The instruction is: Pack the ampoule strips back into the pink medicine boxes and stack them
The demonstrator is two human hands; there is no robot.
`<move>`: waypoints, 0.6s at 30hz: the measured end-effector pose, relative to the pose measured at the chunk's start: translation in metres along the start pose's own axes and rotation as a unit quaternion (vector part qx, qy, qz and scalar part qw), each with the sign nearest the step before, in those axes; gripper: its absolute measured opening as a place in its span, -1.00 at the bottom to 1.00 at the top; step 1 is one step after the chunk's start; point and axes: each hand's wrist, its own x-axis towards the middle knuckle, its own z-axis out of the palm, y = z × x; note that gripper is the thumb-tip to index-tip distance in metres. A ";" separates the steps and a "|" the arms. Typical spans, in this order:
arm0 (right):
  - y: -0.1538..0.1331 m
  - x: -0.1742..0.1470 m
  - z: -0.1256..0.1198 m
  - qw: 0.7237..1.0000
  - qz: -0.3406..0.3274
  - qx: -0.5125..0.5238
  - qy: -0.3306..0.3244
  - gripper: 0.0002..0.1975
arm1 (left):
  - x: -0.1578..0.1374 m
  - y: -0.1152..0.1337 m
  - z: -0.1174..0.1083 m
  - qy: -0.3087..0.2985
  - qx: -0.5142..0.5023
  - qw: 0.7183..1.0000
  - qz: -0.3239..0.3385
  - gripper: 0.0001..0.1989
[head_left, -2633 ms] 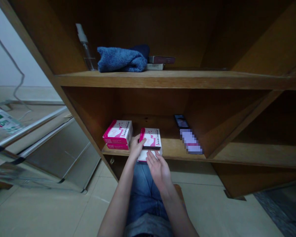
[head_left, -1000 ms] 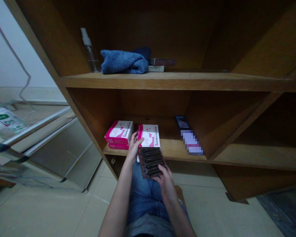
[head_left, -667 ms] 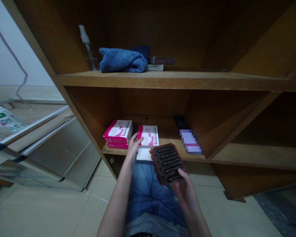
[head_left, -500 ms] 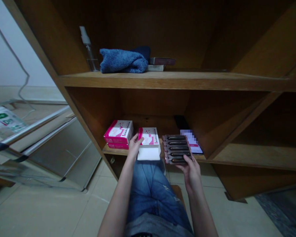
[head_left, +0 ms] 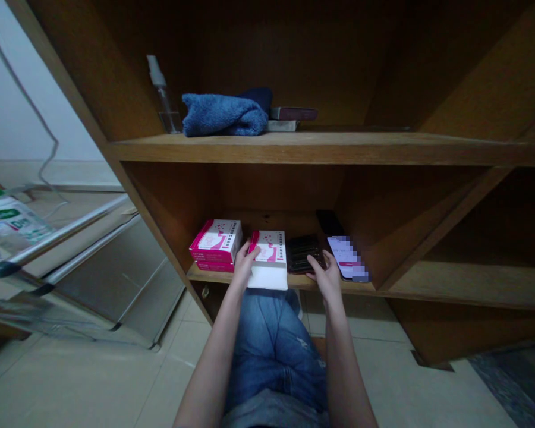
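While you sit in front of the wooden cabinet, your left hand (head_left: 244, 266) rests on the pink and white box (head_left: 270, 248) that lies on the lower shelf (head_left: 294, 281). The fingers (head_left: 252, 249) of this hand are bent over the left edge of the box lid, with the thumb on top, so they grip the box lightly. At the front of this box a white part (head_left: 267, 277) sticks out over the shelf edge.

Your right hand (head_left: 323, 270) is on the dark tray of small vials (head_left: 302, 254), which lies flat on the same shelf, just to the right of the box and touching it or nearly so. The fingers are stretched forward and lie on the near right corner of the tray; you cannot tell from this view if they grip it or only touch it.

Left of the open box stands a stack of two similar pink boxes (head_left: 216, 244). Right of the tray lies a phone (head_left: 346, 258) with a lit screen. On the upper shelf (head_left: 321, 147) there are a blue towel (head_left: 223, 115), a clear spray bottle (head_left: 163, 96) and two flat books (head_left: 289, 118).
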 end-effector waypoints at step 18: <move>-0.018 0.010 -0.024 0.921 -0.207 -0.330 0.009 -0.54 | -0.001 -0.003 0.000 0.005 0.025 0.999 0.030 -0.46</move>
